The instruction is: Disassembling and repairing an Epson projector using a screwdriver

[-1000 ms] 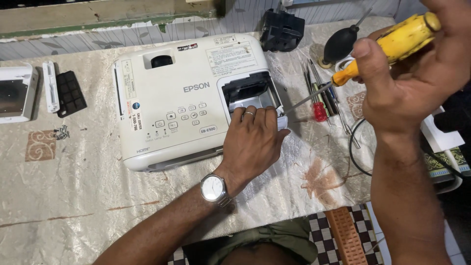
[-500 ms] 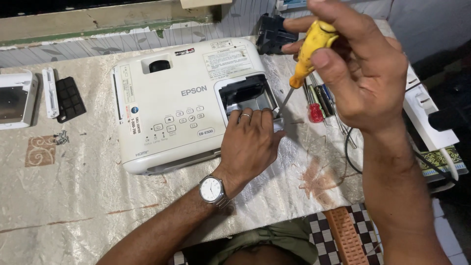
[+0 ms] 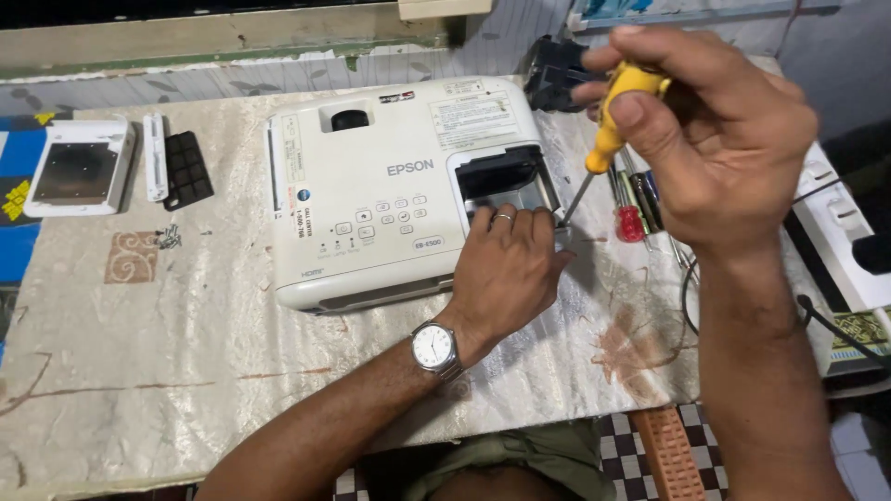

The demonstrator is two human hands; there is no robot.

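Left hand [image 3: 509,269]: lies palm down on the near right corner of the white projector [image 3: 371,186], fingers spread flat at the edge of the open compartment [image 3: 506,181]; it presses and steadies, gripping nothing.
Right hand [image 3: 715,139]: clenched round the yellow handle of the screwdriver [image 3: 608,130], thumb on the grip, wrist raised above the right side of the desk [image 3: 186,371].
Screwdriver: slanted, handle far and right, thin shaft running down and left; the tip sits at the right edge of the compartment, just beside the left fingertips [image 3: 548,218]. Whether it is seated in a screw cannot be told.
Projector: rests flat in the middle of the desk on a pale patterned cloth, lens side to the far right, button panel facing up.
Doing the step well: as I judge it, the shaft should stand more upright over the screw so that the tip does not slip; the left hand should press down firmly with its fingers clear of the tip; turn slowly with light downward force.
Risk: a slipping tip could scratch the casing or jab a finger.
Nearby: spare screwdrivers [image 3: 636,209] lie right of the projector; a small pile of screws [image 3: 169,238], a black panel [image 3: 188,169] and a white cover [image 3: 79,167] lie to the far left.
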